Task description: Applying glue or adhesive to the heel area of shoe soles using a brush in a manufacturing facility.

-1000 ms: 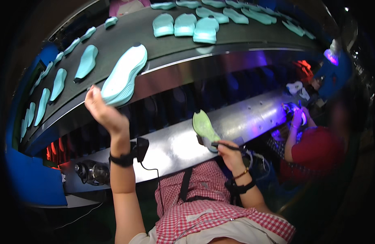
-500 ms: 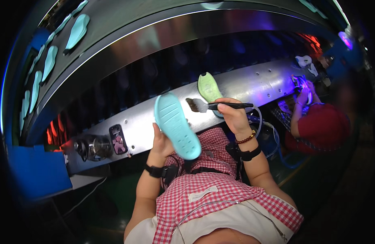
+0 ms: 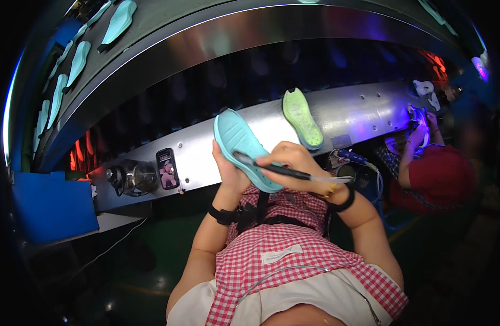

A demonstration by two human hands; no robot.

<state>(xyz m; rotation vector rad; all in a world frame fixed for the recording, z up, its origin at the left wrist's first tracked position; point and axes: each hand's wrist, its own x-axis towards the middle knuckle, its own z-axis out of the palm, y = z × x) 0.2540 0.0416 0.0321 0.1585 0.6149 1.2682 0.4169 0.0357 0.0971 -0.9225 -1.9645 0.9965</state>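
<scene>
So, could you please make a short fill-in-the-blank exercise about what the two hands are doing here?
1. The left hand holds a shoe sole of ____ colour.
2. The right hand holds a ____ against that sole.
3. A second sole, green, lies on the ____ ledge behind.

Missing words: light blue; brush; metal

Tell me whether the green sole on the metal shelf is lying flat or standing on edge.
Lying flat. The green sole rests on the metal shelf with its broad face showing, apart from the teal sole held in the left hand.
</scene>
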